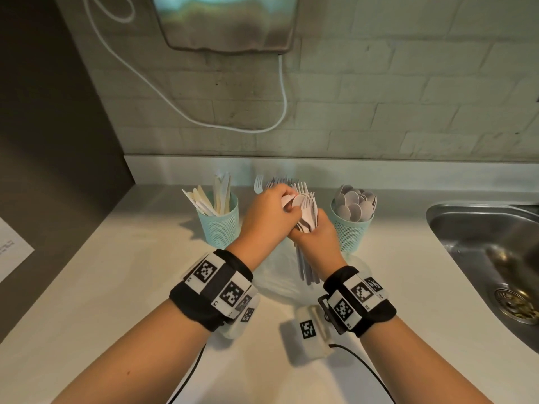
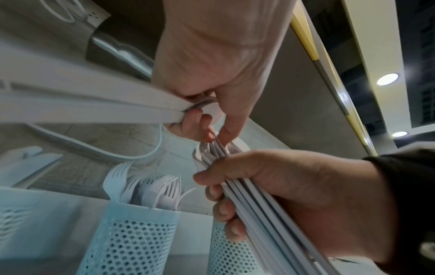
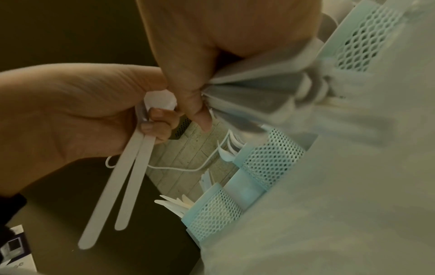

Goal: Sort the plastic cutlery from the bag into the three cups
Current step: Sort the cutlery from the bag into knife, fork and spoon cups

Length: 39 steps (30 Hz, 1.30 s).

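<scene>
Your right hand [image 1: 316, 236] is closed round a bundle of white plastic cutlery [image 1: 306, 217], fork tines up, handles hanging below the palm. Your left hand [image 1: 267, 212] has its fingers [image 2: 195, 119] curled round two spoons [image 3: 132, 176] and is pinching at the bundle's top.

Step in hand, by my reading: picking spoons out of the mixed bundle. Keep the right-hand grip firm but loose enough for one piece to slide free; pull along the handle, not sideways, since thin tines look likely to snag.

Cups are pale teal perforated plastic, cylindrical, standing on the smooth white desk [image 1: 116, 287]: knife cup [image 1: 218, 225] left, fork cup [image 2: 136, 238] behind your hands, spoon cup [image 1: 351, 228] right. A clear, crinkled bag [image 1: 280, 275] lies flat beneath your wrists.
</scene>
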Motion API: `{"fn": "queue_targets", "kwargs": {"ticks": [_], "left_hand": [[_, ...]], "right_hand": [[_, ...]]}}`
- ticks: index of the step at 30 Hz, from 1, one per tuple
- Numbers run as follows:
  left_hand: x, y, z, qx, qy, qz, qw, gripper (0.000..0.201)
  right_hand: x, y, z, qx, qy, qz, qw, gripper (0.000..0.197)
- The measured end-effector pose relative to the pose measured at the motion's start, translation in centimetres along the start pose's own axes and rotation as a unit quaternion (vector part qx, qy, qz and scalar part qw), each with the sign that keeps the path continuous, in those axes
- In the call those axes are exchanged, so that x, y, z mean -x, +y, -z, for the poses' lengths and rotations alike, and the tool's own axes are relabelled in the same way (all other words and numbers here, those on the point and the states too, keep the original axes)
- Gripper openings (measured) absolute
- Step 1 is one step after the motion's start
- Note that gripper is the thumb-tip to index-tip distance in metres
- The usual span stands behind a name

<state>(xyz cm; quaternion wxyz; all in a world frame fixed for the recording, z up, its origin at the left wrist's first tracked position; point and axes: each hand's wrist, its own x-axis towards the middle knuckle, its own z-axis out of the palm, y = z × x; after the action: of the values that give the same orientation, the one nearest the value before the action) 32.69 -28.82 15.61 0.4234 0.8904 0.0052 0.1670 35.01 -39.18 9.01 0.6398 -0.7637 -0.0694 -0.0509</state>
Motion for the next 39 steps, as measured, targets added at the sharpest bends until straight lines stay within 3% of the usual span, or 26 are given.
{"fn": "queue_targets", "kwargs": {"ticks": [2, 7, 19, 24, 28, 32, 36, 39], "left_hand": [[-0.1, -0.1, -0.3, 0.003, 0.003, -0.003, 1.000, 0.022], [-1.1, 0.2, 0.1, 0.134, 0.005, 0.033, 0.990, 0.016], [-1.7, 0.6, 0.5, 0.209, 0.050, 0.011, 0.977, 0.022], [-1.9, 0.7, 1.0, 0.260, 0.095, 0.014, 0.961, 0.016], [-2.0, 1.0, 0.8, 0.311, 0.074, 0.028, 0.947, 0.010], [-1.9, 0.9, 0.9, 0.334, 0.050, 0.035, 0.940, 0.004], [-2.5, 0.9, 1.2, 0.320, 0.104, 0.021, 0.941, 0.007], [-3.5, 1.5, 2.5, 0.364, 0.160, 0.020, 0.917, 0.010]], "right_hand": [[-0.1, 0.1, 0.0, -0.015, 0.006, -0.001, 1.000, 0.040], [-0.4, 0.0, 0.3, -0.042, -0.013, -0.012, 0.999, 0.053], [-0.3, -1.1, 1.3, -0.098, -0.079, -0.023, 0.992, 0.033], [-0.1, -1.6, 1.6, -0.080, -0.103, -0.014, 0.991, 0.035], [0.4, -2.0, 1.3, -0.072, -0.114, -0.008, 0.991, 0.038], [0.9, -2.3, 1.5, -0.074, -0.128, -0.007, 0.989, 0.029], [0.5, -2.5, 2.0, -0.052, -0.126, -0.006, 0.991, 0.028], [0.4, -2.2, 2.8, -0.018, -0.140, -0.012, 0.990, 0.032]]}}
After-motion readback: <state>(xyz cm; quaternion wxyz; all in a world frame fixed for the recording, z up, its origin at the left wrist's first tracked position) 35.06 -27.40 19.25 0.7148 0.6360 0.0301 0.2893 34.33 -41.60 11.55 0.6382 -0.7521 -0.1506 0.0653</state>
